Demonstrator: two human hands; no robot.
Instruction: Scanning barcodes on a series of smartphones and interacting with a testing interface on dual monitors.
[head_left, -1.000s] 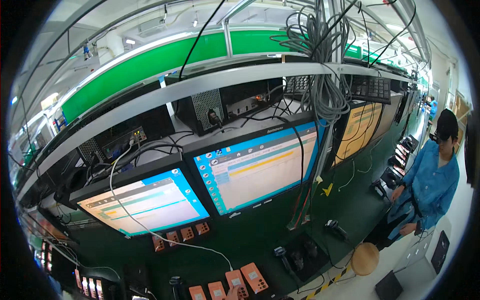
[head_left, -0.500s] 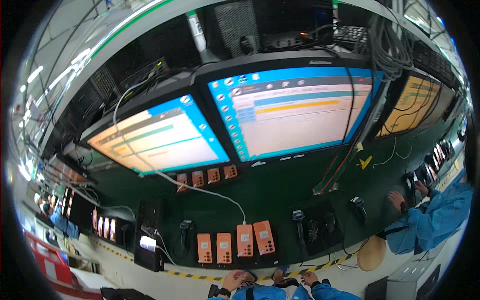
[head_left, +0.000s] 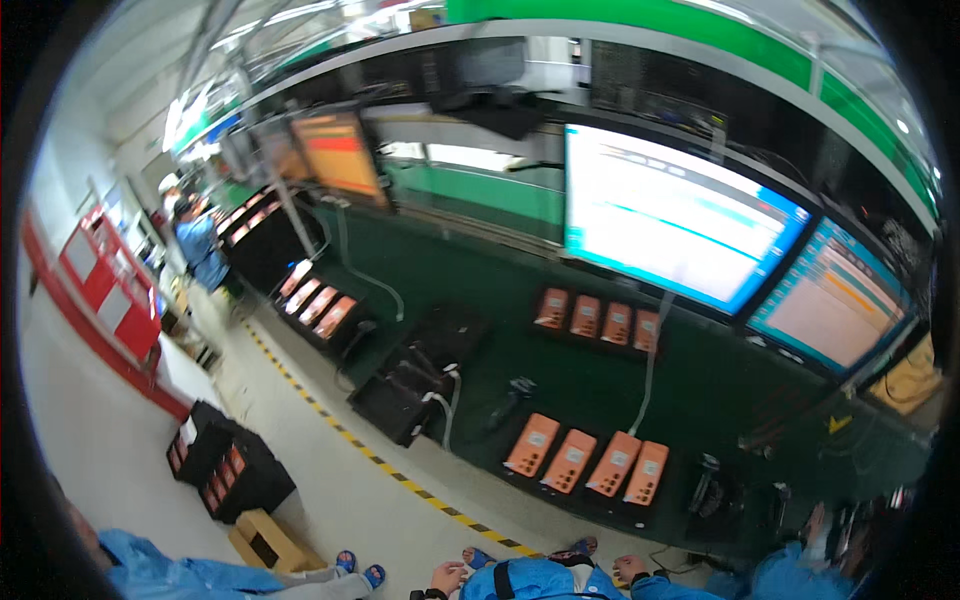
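Observation:
Both my hands are low at the bottom edge, on either side of my blue work coat. My left hand [head_left: 449, 577] looks empty, its fingers loosely bent and apart. My right hand [head_left: 628, 568] is nearest the bench front and also appears to hold nothing, fingers loose. Beyond them, a black tray [head_left: 638, 523] on the bench bears a row of orange phones [head_left: 568, 461], with labels on their backs. A white cable [head_left: 651, 375] runs to one of them. Farther back, another row of orange phones [head_left: 586, 316] stands below a lit monitor [head_left: 670, 220].
A handheld scanner [head_left: 510, 402] and black trays [head_left: 425, 350] lie left on the green bench; another scanner [head_left: 706, 482] is right. Black bins [head_left: 240, 468] and a cardboard box [head_left: 270, 540] stand on the floor. Co-workers' blue sleeves [head_left: 165, 565] show at lower left and lower right.
My view has swung to the left, so the bench and monitors sit farther right. The aisle, floor bins and a nearby person now show. My hands stay low and empty.

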